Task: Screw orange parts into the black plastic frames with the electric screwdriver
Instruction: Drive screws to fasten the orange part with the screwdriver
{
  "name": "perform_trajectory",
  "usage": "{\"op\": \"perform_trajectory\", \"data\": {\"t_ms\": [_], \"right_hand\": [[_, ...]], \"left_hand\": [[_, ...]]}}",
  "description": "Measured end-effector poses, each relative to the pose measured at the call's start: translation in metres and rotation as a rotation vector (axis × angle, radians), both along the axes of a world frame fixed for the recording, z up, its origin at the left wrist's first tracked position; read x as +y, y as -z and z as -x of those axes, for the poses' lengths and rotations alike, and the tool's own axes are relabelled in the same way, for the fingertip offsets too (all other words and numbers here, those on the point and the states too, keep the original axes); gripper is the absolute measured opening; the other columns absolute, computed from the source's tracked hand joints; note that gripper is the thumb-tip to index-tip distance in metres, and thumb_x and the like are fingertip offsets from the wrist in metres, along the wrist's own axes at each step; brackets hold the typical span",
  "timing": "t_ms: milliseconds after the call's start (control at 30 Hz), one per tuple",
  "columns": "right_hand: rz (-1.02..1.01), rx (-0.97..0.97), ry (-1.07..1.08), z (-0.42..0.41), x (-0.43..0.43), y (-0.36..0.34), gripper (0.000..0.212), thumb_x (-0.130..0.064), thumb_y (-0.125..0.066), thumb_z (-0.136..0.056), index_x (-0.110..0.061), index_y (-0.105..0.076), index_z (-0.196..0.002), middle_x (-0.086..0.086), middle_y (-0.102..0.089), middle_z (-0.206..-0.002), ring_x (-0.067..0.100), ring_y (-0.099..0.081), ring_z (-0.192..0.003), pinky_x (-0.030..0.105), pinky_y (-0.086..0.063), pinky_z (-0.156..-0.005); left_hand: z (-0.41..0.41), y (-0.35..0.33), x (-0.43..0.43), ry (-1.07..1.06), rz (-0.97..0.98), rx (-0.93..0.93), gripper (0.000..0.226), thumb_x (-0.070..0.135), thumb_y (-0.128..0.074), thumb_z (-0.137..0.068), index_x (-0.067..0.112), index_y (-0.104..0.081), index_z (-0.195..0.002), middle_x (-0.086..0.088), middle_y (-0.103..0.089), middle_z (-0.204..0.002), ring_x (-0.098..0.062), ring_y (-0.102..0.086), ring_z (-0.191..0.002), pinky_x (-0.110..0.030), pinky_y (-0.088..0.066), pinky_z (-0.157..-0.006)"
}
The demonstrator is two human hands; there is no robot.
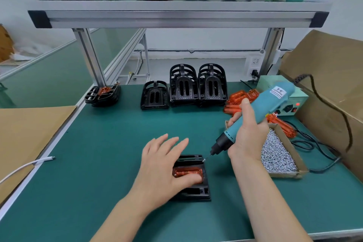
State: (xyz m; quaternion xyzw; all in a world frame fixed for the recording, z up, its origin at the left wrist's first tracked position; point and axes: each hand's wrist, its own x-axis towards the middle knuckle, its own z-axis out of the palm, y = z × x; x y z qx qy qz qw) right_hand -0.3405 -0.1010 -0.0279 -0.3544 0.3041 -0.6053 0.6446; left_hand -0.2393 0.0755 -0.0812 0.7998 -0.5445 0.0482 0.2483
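A black plastic frame (193, 192) lies flat on the green mat near me, with an orange part (186, 172) seated in its middle. My left hand (165, 167) rests on the frame with straight fingers, its thumb pressing the orange part. My right hand (248, 133) grips the teal electric screwdriver (261, 110), tilted down to the left. Its bit carries a screw and touches the frame's far right corner (204, 159).
Stacks of black frames (196, 86) stand at the back, and frames with orange parts fitted (103, 94) at the back left. Loose orange parts (239, 98) and an open box of screws (277, 153) lie at right. A power unit (292, 102), cables and cardboard boxes (330, 76) crowd the right side.
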Motion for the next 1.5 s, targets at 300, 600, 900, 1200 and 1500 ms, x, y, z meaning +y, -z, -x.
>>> {"op": "perform_trajectory", "data": {"t_ms": [300,600,900,1200,1500], "right_hand": [[0.345,0.199,-0.109,-0.013,0.029,0.006,0.016,-0.039,-0.075,-0.080,-0.038,-0.062,-0.072,-0.006,-0.051,-0.049,0.011,-0.047,-0.043,0.020,-0.042,-0.048],[0.424,0.270,-0.117,-0.018,0.036,0.014,0.023,-0.031,-0.074,-0.084,-0.016,-0.058,-0.078,-0.005,-0.053,-0.050,0.011,-0.048,-0.042,0.020,-0.042,-0.047],[0.566,0.371,-0.185,-0.019,0.043,0.011,0.030,-0.042,-0.072,-0.082,-0.014,-0.064,-0.081,-0.002,-0.056,-0.058,0.020,-0.052,-0.054,0.034,-0.048,-0.055],[0.681,0.413,-0.333,-0.020,0.050,0.008,0.023,-0.040,-0.073,-0.082,-0.022,-0.061,-0.078,-0.009,-0.057,-0.060,0.016,-0.052,-0.053,0.034,-0.047,-0.054],[0.603,0.382,-0.234,-0.019,0.047,0.016,0.026,-0.041,-0.073,-0.082,-0.018,-0.061,-0.079,-0.007,-0.055,-0.058,0.017,-0.051,-0.054,0.035,-0.046,-0.055]], "left_hand": [[-0.018,0.011,0.007,0.049,-0.406,0.007,0.131,0.106,-0.026,-0.047,0.033,-0.018,-0.156,0.016,-0.026,-0.156,-0.008,-0.019,-0.143,-0.042,0.004,-0.122],[-0.018,0.012,0.007,0.045,-0.377,0.015,0.128,0.104,-0.032,-0.048,0.034,-0.023,-0.154,0.017,-0.031,-0.153,-0.011,-0.026,-0.138,-0.036,-0.013,-0.118],[-0.018,0.013,0.005,0.040,-0.356,0.039,0.127,0.103,-0.036,-0.049,0.034,-0.024,-0.154,0.018,-0.032,-0.152,-0.009,-0.026,-0.137,-0.033,-0.014,-0.117],[-0.017,0.011,0.006,0.042,-0.357,0.057,0.125,0.101,-0.039,-0.050,0.034,-0.024,-0.154,0.018,-0.032,-0.152,-0.008,-0.027,-0.136,-0.033,-0.016,-0.116],[-0.017,0.012,0.006,0.040,-0.351,0.064,0.126,0.101,-0.040,-0.049,0.034,-0.025,-0.154,0.017,-0.033,-0.152,-0.007,-0.026,-0.134,-0.032,-0.017,-0.114]]}}
